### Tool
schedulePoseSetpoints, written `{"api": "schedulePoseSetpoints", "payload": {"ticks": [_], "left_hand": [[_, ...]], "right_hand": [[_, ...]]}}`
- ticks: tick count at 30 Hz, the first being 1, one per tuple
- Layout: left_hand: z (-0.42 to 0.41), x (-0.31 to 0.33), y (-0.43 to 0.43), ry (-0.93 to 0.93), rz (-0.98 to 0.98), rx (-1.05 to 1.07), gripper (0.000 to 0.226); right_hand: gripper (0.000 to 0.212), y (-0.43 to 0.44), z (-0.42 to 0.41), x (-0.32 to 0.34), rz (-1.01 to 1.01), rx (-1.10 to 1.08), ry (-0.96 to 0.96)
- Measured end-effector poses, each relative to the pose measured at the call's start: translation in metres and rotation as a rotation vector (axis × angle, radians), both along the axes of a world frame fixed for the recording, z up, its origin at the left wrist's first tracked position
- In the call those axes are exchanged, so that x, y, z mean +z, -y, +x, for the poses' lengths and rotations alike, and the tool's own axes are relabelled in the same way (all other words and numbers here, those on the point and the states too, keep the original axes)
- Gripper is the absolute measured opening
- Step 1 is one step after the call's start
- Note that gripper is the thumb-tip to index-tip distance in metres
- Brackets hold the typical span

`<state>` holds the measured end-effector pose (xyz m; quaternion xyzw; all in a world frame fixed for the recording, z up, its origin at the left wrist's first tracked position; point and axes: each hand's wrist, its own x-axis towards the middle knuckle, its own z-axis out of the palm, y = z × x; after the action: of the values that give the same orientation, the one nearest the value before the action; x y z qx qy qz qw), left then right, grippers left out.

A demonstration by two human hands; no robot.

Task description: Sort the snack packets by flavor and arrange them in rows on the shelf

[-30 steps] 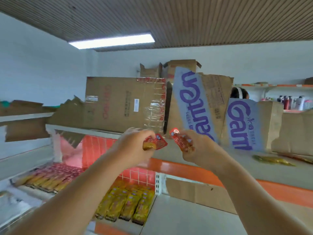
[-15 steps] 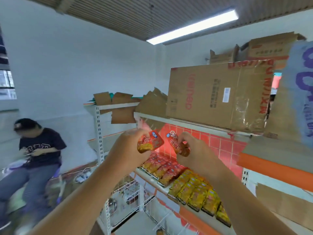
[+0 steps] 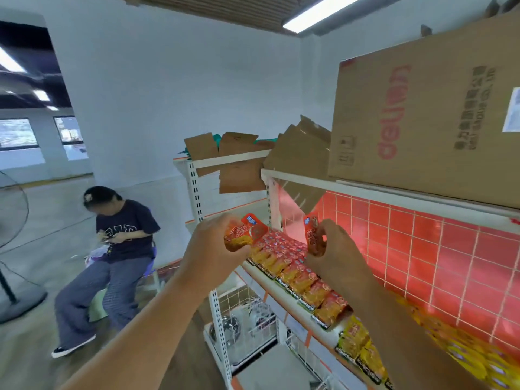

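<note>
My left hand grips a red snack packet with orange at its lower end. My right hand pinches a second red snack packet, held upright. Both hands hover just above the left end of the shelf, close together. On that shelf lie rows of red packets. Further right along it lie yellow packets, partly hidden by my right forearm.
A large cardboard box sits on the upper shelf, with folded cardboard flaps to its left. A red grid back panel lines the shelf. A seated person is at the left, beside a standing fan. Wire baskets hang below.
The view has swung left, from the box-filled upper shelf to the shelf's left end. Both hands still hold their packets and now hover over the rows of red packets.
</note>
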<state>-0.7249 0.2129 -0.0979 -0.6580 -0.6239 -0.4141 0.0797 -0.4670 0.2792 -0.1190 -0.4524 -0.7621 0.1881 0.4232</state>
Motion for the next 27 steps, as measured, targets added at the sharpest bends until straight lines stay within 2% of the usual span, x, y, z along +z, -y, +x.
{"api": "schedulePoseSetpoints", "payload": {"ticks": [5, 12, 22, 27], "left_hand": [[-0.016, -0.017, -0.06, 0.046, -0.055, 0.004, 0.04], [-0.041, -0.041, -0.117, 0.069, -0.174, 0.074, 0.04], [-0.062, -0.069, -0.179, 0.111, -0.263, 0.086, 0.037], [-0.084, -0.095, -0.228, 0.166, -0.315, 0.04, 0.038]], "right_hand": [[0.038, -0.065, -0.02, -0.018, -0.053, 0.007, -0.006], [0.024, -0.121, -0.044, -0.036, -0.128, 0.055, -0.039], [0.027, -0.175, -0.082, -0.071, -0.137, -0.009, 0.009], [0.028, -0.204, -0.101, -0.098, -0.167, -0.074, 0.105]]}}
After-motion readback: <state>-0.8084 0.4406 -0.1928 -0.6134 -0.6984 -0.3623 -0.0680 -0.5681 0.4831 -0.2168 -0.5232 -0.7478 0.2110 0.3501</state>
